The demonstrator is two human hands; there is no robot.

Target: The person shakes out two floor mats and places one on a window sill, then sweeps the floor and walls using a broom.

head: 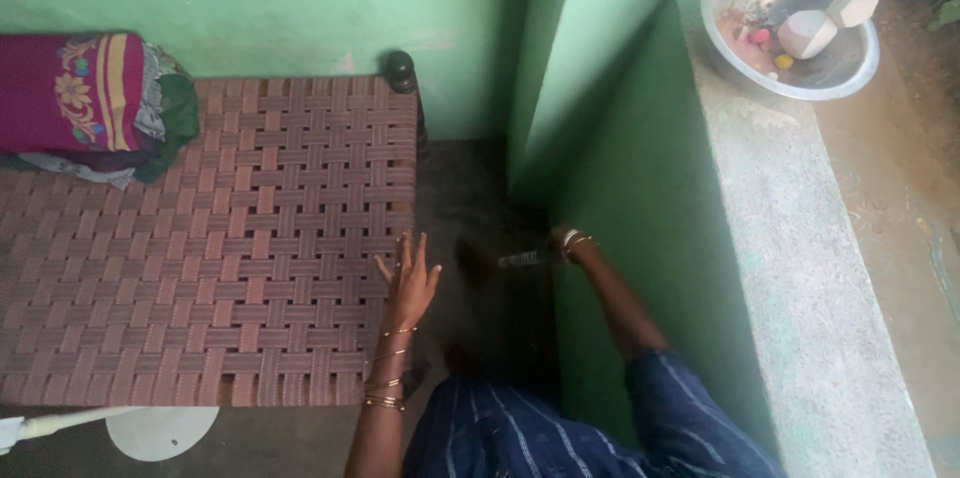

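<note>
Head view, looking steeply down. Left hand (408, 281): fingers spread apart, palm down, resting on the edge of the woven cot (230, 238) at its right side; nothing gripped. Thin gold bangles (385, 378) along that forearm.

Right hand (562, 243): low in the dark gap between cot and green wall (640, 198), near the floor. It appears closed round the end of a dark, slim handle (520, 259) that points left toward the cot. The handle's far end is blurred and lost in shadow; what kind of tool it is cannot be told. Bangles at that wrist too. Sleeve is dark blue with pale stripes (660, 408).

Cot surface: brown and pink straps in a basket weave, dark turned post (401, 70) at the far right corner. Folded cloth pile (85, 103), maroon with yellow floral border over green and grey, lies on the far left of the cot.

Top of the wall forms a grey ledge (790, 268). A steel bowl (790, 28) sits at its far end, holding two pale blocks and small coloured bits. A white round object (160, 430) lies on the floor just below the cot's near edge.
</note>
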